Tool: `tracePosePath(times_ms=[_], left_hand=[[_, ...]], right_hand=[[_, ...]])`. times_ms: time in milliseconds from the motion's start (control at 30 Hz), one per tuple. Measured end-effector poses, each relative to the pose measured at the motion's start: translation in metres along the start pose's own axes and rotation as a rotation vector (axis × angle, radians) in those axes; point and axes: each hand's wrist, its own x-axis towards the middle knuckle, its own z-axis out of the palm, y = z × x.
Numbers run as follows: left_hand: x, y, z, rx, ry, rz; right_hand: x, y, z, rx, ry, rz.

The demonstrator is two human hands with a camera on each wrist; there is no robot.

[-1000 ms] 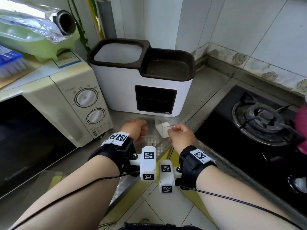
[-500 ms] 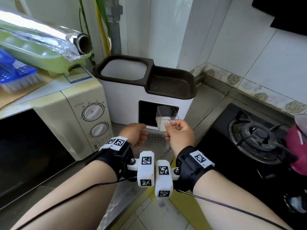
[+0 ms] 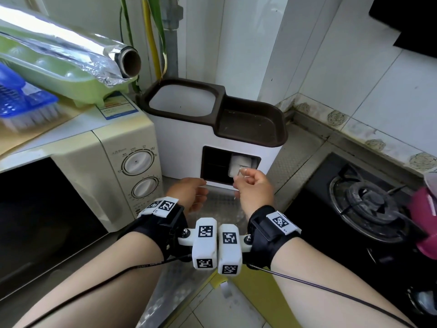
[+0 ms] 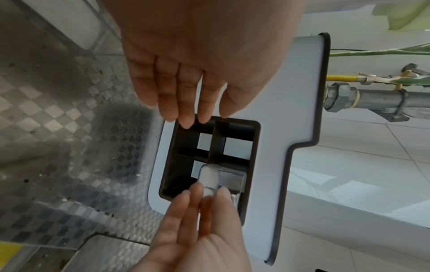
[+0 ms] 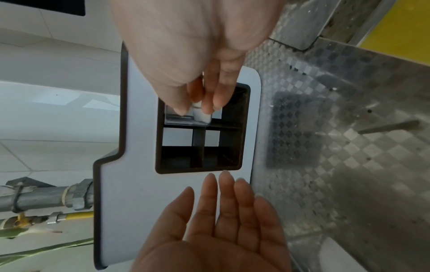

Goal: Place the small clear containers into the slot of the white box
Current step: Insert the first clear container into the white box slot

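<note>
The white box [image 3: 184, 147] with a dark brown top stands on the steel counter. The slot [image 3: 216, 165] in its front is split by dark dividers into compartments. My right hand [image 3: 239, 176] pinches a small clear container [image 3: 237, 165] with white contents, and the container sits partway inside the slot's upper right compartment. The right wrist view shows the right hand's fingertips [image 5: 207, 108] on the container [image 5: 200, 116] at the slot's mouth [image 5: 202, 128]. My left hand [image 3: 201, 192] is open and holds nothing. Its straight fingers [image 4: 186, 117] reach the slot's lower left edge [image 4: 167, 156].
A cream microwave [image 3: 99, 176] stands left of the box and carries a foil roll [image 3: 94, 55], a green tray [image 3: 78, 84] and a blue brush [image 3: 26, 102]. A black gas stove [image 3: 369, 204] lies at the right with a pink object [image 3: 425, 218]. A pipe [image 3: 171, 39] runs behind the box.
My right hand lifted the clear container from over the counter and pushed it forward into the slot. My left hand stayed by the box's front.
</note>
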Motion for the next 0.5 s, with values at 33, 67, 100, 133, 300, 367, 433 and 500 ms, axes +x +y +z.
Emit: tracePosePath(times_ms=[33,67,100,133,300,367,433,500], left_hand=[[0.000,0.000,-0.001,-0.002,0.000,-0.001],[0.000,0.000,-0.002,-0.003,0.002,0.000],[0.000,0.001,-0.003,-0.003,0.007,-0.001],[0.000,0.001,-0.005,-0.002,0.012,0.001],[-0.004,-0.001,-0.013,0.002,0.027,0.009],[-0.006,-0.001,-0.015,-0.003,0.033,0.009],[-0.008,-0.002,-0.017,-0.011,0.041,0.017],[-0.012,-0.002,-0.020,-0.010,0.045,0.019]], right_hand=[[0.002,0.000,0.001,-0.006,-0.017,0.007],[0.005,0.000,0.001,-0.013,-0.025,0.013],[0.006,0.000,0.001,-0.020,-0.029,0.018],[0.007,0.000,0.001,-0.029,-0.040,0.021],[0.011,-0.004,-0.003,-0.033,-0.121,0.069],[0.009,-0.004,-0.003,-0.006,-0.151,0.084],[0.005,-0.002,-0.001,-0.028,-0.144,0.086],[0.002,0.003,0.002,-0.046,-0.107,0.094]])
